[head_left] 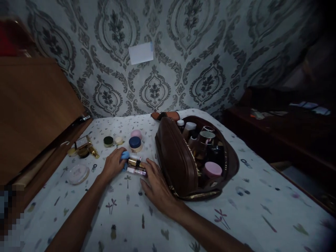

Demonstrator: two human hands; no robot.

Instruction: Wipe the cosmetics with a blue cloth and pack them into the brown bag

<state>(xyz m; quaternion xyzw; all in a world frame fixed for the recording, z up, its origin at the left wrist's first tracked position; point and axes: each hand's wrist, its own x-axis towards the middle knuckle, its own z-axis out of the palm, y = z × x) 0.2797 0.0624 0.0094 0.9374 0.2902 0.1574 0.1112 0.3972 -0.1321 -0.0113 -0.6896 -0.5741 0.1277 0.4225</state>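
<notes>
My left hand [114, 161] has its fingers closed on a small blue item [125, 155] at the left end of a group of tubes. A gold tube [134, 162] and a clear tube with a white cap [136, 170] lie side by side there. My right hand [156, 185] rests at their right end, fingers apart, fingertips touching the tubes. Right of it stands an open brown bag [178, 157] packed with bottles and a pink-lidded jar [212, 169]. Behind the tubes are a blue-lidded jar [135, 143], a pink round item [136, 134] and a dark green-lidded jar [108, 141].
A round compact [78, 174] and several gold items [89, 147] lie at the left, beside a wooden panel [36, 115]. An orange-brown item [170, 115] lies behind the bag. Dark furniture [252, 140] stands at the right.
</notes>
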